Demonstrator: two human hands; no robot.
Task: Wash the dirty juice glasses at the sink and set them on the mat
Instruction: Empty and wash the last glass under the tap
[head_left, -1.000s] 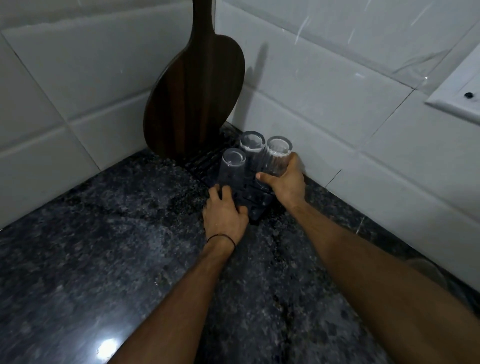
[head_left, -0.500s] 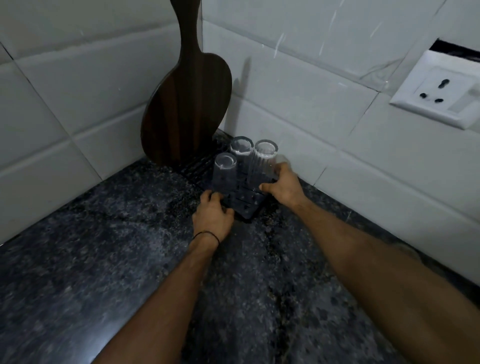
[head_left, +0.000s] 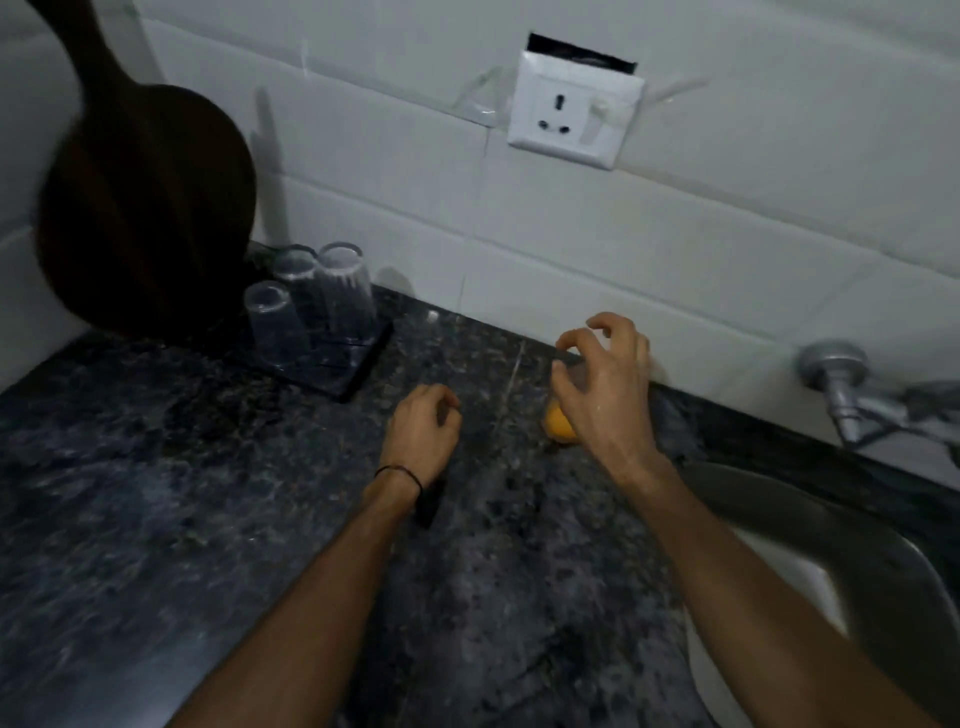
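- On the dark mat, back in the corner of the tabletop, three clear glasses stand mouth-down and close together. A short glass is in front, a second glass is behind it, and a third glass is just beside that one. I see nothing inside any of them.
- A dark wooden board leans against the tiled wall right behind the mat.
- Well apart from the mat, close to the wall, a dirty glass stands upright on the tabletop with something orange in its bottom. Its clear sides are blurred and hard to trace.
- The right hand is over that dirty glass, thumb and fingers bent in a wide claw about its top. I can't tell whether it actually has a grip on the glass.
- The left hand hangs low over the tabletop between the mat and the dirty glass, fingers loosely curled, holding nothing.
- The steel sink lies to the right, its tap coming off the wall, with a white socket higher up on the tiles.
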